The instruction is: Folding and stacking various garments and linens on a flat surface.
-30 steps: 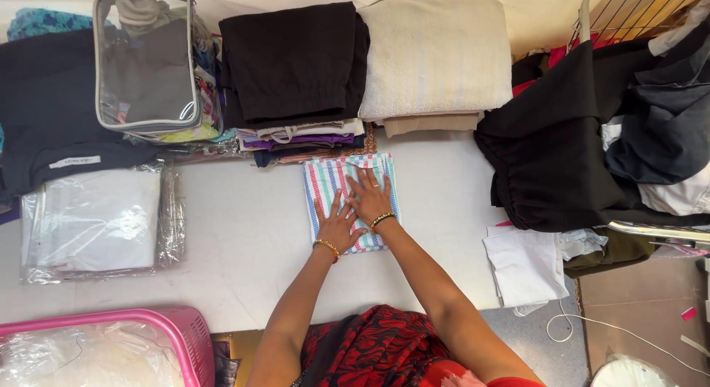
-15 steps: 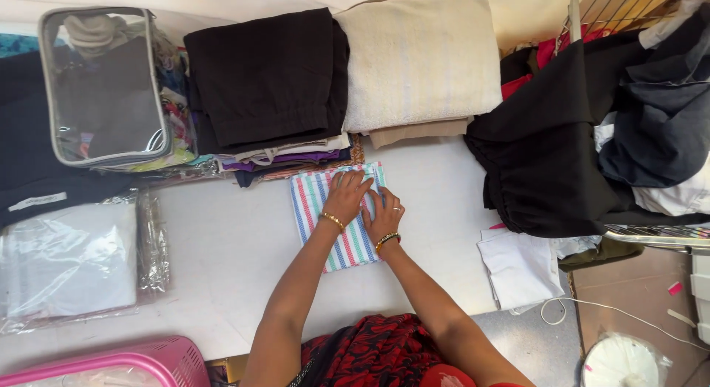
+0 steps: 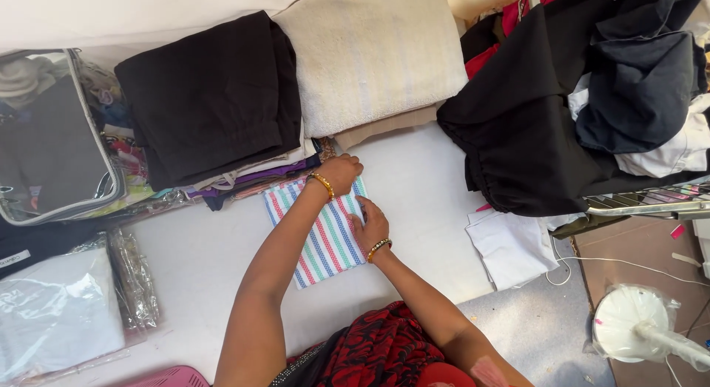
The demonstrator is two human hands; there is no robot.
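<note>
Both hands (image 3: 355, 198) lie flat (holding nothing) on folded striped cloth (image 3: 325, 243).

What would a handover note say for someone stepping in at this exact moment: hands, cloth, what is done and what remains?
Left hand: flat on the far edge of the striped cloth, next to the stacked clothes; it grips nothing.
Right hand: palm down on the cloth's right side, pressing it flat.
The cloth lies folded into a small rectangle on the white table, just in front of the black folded garment and the cream towel.
Done: the cloth is folded and flattened.
Left: it is not yet on any pile. A loose black heap lies unfolded to the right.
</note>
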